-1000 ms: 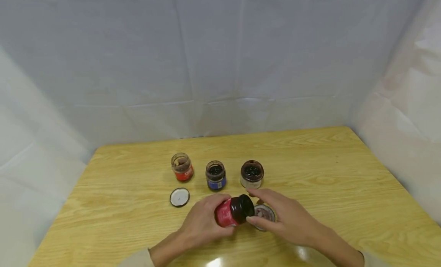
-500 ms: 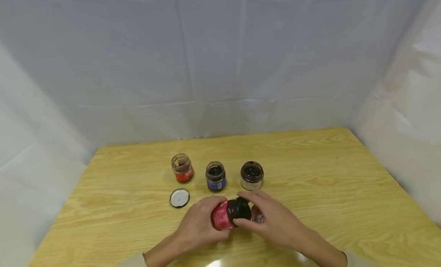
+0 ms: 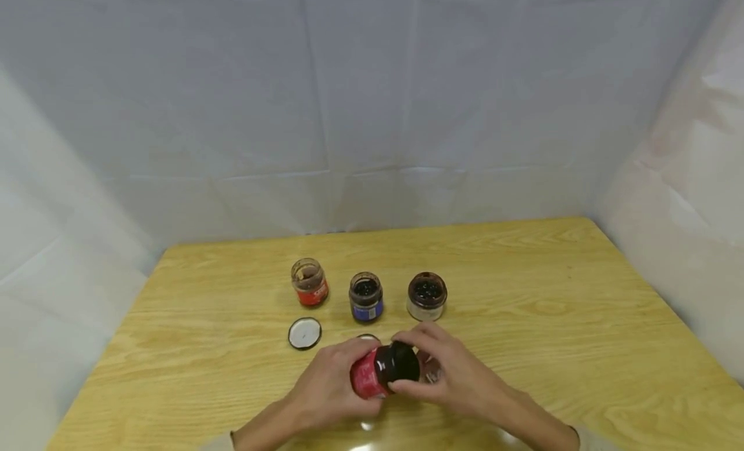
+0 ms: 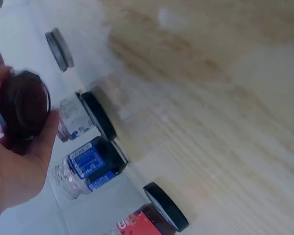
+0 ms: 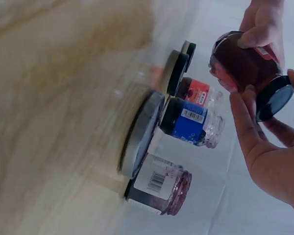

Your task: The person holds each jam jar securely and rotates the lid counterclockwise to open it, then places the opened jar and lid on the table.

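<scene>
Tilted on its side above the table, a jar with a pinkish-red label [image 3: 365, 376] rests in my left hand [image 3: 328, 383], which grips its body. My right hand [image 3: 459, 373] holds the black lid [image 3: 401, 363] at the jar's mouth, thumb and fingers on opposite sides of the rim. In the right wrist view the lid [image 5: 275, 98] sits on the end of the jar, whose dark contents [image 5: 245, 61] show through the glass. Whether the lid is screwed tight cannot be told. A loose lid [image 3: 432, 371] lies partly hidden behind my right fingers.
Beyond my hands stand three lidless jars: one red-labelled [image 3: 310, 284], one blue-labelled [image 3: 366, 298], one white-labelled [image 3: 427, 297]. A lid lies inside-up [image 3: 305, 333] before the red-labelled jar. Another lid [image 3: 367, 338] peeks out behind my left hand. White sheeting [image 3: 372, 115] surrounds the wooden table [image 3: 552, 296].
Both hands and the jar have shifted left and slightly toward me. My right fingers have come further round the black lid. A lid edge now shows behind my left hand.
</scene>
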`<state>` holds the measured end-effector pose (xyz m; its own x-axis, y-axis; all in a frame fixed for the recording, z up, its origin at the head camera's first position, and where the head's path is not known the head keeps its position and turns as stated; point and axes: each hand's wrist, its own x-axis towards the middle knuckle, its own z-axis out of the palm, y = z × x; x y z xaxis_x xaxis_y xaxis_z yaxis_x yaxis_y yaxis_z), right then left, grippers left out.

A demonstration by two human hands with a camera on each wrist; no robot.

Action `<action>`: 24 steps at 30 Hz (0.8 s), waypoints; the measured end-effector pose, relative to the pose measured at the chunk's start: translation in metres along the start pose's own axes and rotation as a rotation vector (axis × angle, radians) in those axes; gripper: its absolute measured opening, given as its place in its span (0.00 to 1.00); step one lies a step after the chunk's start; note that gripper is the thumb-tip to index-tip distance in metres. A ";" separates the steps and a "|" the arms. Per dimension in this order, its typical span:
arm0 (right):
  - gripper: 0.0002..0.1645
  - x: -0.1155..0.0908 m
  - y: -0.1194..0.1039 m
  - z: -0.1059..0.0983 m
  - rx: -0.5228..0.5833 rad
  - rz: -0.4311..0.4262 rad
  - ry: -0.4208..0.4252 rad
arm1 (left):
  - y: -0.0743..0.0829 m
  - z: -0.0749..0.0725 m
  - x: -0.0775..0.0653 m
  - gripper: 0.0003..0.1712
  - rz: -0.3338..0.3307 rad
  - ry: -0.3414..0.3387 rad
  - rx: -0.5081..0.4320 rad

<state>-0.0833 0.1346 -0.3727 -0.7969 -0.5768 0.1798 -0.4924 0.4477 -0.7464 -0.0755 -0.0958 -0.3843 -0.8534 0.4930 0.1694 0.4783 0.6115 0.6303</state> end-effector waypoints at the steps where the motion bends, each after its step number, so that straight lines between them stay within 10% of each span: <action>1: 0.30 0.000 0.000 0.000 -0.009 -0.021 -0.007 | 0.000 -0.001 0.000 0.31 0.003 -0.009 -0.013; 6: 0.30 0.001 -0.001 -0.003 -0.053 -0.064 -0.042 | 0.000 -0.003 -0.003 0.32 -0.018 -0.027 -0.052; 24: 0.42 0.005 -0.016 -0.010 -0.098 0.188 -0.071 | 0.001 -0.005 -0.005 0.34 -0.035 0.039 0.067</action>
<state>-0.0825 0.1317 -0.3534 -0.8526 -0.5225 -0.0048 -0.3723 0.6138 -0.6961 -0.0712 -0.1006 -0.3809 -0.8767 0.4468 0.1782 0.4596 0.6686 0.5846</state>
